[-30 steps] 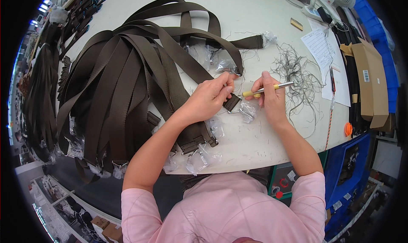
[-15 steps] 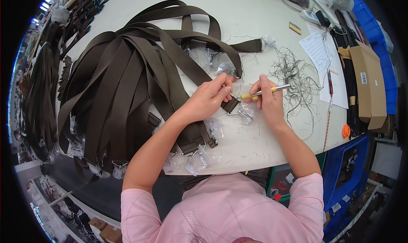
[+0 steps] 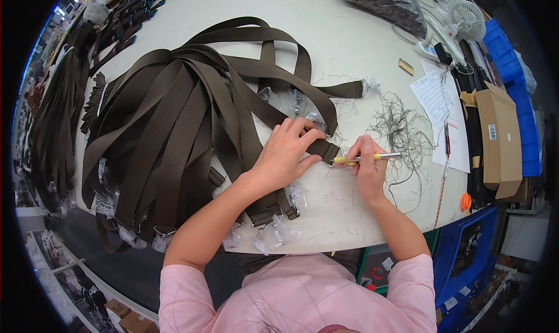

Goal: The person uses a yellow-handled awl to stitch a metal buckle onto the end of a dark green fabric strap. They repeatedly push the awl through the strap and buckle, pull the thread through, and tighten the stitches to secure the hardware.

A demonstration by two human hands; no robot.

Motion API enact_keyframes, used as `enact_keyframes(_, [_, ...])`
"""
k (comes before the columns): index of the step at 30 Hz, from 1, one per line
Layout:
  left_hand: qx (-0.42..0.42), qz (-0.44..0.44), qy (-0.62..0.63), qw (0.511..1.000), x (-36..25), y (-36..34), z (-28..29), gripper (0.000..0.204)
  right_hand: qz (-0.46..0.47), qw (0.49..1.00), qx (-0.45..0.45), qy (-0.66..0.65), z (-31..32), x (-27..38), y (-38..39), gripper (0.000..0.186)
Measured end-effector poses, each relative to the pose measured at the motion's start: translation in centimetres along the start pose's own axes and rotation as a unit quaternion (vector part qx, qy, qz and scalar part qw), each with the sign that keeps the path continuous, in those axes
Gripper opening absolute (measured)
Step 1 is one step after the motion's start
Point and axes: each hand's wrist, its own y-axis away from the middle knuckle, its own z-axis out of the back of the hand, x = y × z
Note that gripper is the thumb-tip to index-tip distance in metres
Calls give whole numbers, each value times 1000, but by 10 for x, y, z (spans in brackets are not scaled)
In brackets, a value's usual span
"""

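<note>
My left hand [image 3: 288,150] lies over the end of a dark brown webbing strap [image 3: 330,151], thumb along its near edge and fingers on its far edge, holding it against the table. The stitched end with a metal buckle points toward my right hand [image 3: 368,167]. That hand is closed around a slim pen-like tool [image 3: 391,155] with a yellow front part and a silver barrel. The tool's yellow tip is at the strap's end, by the buckle. More brown straps [image 3: 157,123] spread in a big heap to the left, several with metal fittings in clear plastic wrap.
Loose grey thread ends [image 3: 402,129] lie tangled beyond my right hand. Farther right are written paper sheets [image 3: 434,97], a cardboard box [image 3: 499,141], blue bins [image 3: 512,71] and a small fan [image 3: 467,19]. A bag of dark pieces [image 3: 381,6] sits at the far side.
The fingers of my left hand have gone from a raised pinch to lying over the strap. My right hand has lowered the pen-like tool to the strap's end. The whole view has shifted slightly.
</note>
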Motion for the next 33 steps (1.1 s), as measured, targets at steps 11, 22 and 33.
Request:
enact_keyframes(11, [6,-11,8,1000,3,0,0,41,-42,999,3,-3,3,1,-6,52])
enact_keyframes(22, [13,-5,14,1000,2,0,1,42,-32,999,15,2,1,-1,-7,52])
enact_keyframes(33, [12,-5,15,1000,2,0,1,42,-33,999,20,4,0,1,-6,51])
